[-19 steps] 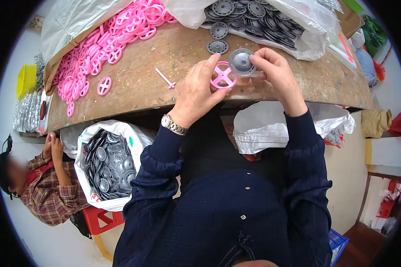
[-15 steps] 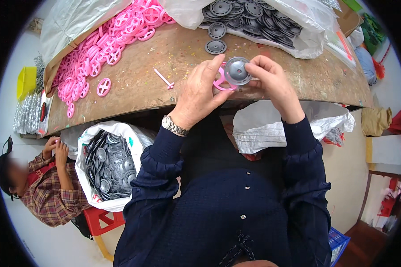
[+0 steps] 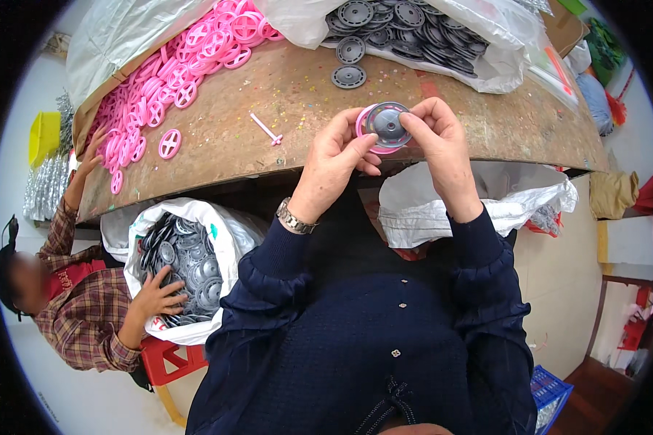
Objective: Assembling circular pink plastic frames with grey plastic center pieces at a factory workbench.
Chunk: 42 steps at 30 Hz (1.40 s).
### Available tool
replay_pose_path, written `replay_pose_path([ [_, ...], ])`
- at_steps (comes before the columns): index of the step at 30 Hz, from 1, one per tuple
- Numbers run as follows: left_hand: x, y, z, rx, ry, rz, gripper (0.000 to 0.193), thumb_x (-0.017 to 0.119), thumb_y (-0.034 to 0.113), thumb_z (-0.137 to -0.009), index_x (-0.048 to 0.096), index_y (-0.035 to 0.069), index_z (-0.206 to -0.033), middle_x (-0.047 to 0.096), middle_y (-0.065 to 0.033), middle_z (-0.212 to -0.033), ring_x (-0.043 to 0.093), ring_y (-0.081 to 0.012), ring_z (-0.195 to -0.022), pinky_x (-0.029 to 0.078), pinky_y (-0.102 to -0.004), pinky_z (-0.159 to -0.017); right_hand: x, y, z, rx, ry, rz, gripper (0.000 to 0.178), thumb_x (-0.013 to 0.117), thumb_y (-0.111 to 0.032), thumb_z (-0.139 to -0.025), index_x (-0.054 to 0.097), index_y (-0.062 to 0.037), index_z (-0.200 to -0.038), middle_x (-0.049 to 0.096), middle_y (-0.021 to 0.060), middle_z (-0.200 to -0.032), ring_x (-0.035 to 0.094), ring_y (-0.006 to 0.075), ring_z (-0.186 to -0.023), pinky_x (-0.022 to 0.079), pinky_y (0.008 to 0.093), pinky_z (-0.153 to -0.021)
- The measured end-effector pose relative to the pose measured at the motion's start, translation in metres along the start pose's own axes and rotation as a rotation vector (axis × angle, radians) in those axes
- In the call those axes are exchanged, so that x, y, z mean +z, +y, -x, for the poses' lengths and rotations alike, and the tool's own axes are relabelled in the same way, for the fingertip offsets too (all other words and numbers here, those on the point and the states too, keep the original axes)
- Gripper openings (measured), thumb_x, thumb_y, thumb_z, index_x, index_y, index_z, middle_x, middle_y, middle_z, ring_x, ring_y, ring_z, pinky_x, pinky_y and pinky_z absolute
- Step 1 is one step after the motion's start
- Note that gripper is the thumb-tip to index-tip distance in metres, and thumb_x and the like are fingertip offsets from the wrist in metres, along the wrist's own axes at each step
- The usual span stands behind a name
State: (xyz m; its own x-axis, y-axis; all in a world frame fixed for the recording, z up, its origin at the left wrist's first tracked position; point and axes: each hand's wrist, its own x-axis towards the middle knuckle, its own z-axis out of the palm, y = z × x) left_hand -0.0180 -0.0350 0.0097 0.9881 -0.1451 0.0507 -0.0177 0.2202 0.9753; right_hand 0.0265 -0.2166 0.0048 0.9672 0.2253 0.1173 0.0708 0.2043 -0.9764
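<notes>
Over the near edge of the table my two hands hold a grey plastic disc [image 3: 387, 130] against a pink spoked ring [image 3: 384, 151]. The disc covers most of the ring, whose pink rim shows along the left and bottom. My left hand [image 3: 328, 163] is closed on both pieces from the left, thumb on the disc's face. From the right, my right hand [image 3: 446, 148] pinches the disc's edge between thumb and fingers. A pink stick with a small crosspiece [image 3: 265, 128] lies on the wood to the left. One loose pink ring [image 3: 169, 144] lies farther left.
Pink rings [image 3: 174, 72] spill from a sack at far left, grey discs [image 3: 439, 40] from another at the back. A white sack [image 3: 228, 243] of grey discs stands at lower left. Beside it a co-worker [image 3: 87, 304] reaches into that sack and toward the rings.
The grey disc has shifted left over the pink ring, and my left thumb now presses on it. The co-worker's hands have parted, one to the pink rings, one into the sack.
</notes>
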Motion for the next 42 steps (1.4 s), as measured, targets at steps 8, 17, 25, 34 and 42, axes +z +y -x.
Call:
replay_pose_path([
  [8,0.007,-0.006,0.005,0.010,0.058,0.079,0.029,0.056,0.011,-0.100,0.054,-0.002,-0.125,0.065,-0.0070,-0.097,0.063,-0.0078,-0.070,0.057,-0.0219,-0.058,0.007,0.002,0.014,-0.154,0.029,0.129,0.013,0.062,-0.007,-0.096,0.054,-0.0028,-0.105,0.063,0.0021,-0.097,0.061,0.0067,-0.086,0.050,0.0211,-0.074],
  [17,0.009,-0.006,0.010,0.127,0.016,-0.160,0.026,0.055,0.011,-0.101,0.056,-0.002,-0.123,0.065,-0.0065,-0.099,0.064,-0.0101,-0.072,0.055,-0.0226,-0.059,0.003,-0.014,0.021,-0.084,-0.086,0.292,0.017,0.061,-0.006,-0.096,0.061,0.0003,-0.111,0.065,0.0013,-0.099,0.061,0.0070,-0.089,0.049,0.0222,-0.080],
  [25,0.016,-0.004,0.013,0.274,0.105,-0.444,0.018,0.054,0.011,-0.101,0.061,0.000,-0.112,0.063,-0.0038,-0.092,0.061,-0.0074,-0.068,0.048,-0.0201,-0.052,0.008,-0.009,0.027,-0.199,0.016,0.276,0.009,0.066,-0.004,-0.090,0.065,0.0006,-0.097,0.066,-0.0003,-0.082,0.058,0.0049,-0.074,0.048,0.0224,-0.067],
  [34,0.022,-0.005,0.010,0.086,0.017,-0.214,0.043,0.059,0.004,-0.094,0.044,0.005,-0.134,0.063,-0.0081,-0.097,0.063,-0.0102,-0.066,0.054,-0.0244,-0.055,0.004,-0.006,0.023,-0.035,-0.051,0.056,0.015,0.064,-0.004,-0.091,0.060,-0.0010,-0.106,0.064,-0.0005,-0.091,0.059,0.0062,-0.082,0.049,0.0224,-0.073],
  [42,0.021,-0.001,0.013,0.090,-0.004,-0.239,0.043,0.060,0.001,-0.093,0.046,0.005,-0.134,0.062,-0.0068,-0.099,0.062,-0.0094,-0.068,0.054,-0.0230,-0.055,0.006,-0.008,0.031,-0.106,-0.062,0.186,0.023,0.061,-0.001,-0.092,0.055,-0.0006,-0.114,0.065,0.0031,-0.102,0.062,0.0088,-0.092,0.051,0.0247,-0.082],
])
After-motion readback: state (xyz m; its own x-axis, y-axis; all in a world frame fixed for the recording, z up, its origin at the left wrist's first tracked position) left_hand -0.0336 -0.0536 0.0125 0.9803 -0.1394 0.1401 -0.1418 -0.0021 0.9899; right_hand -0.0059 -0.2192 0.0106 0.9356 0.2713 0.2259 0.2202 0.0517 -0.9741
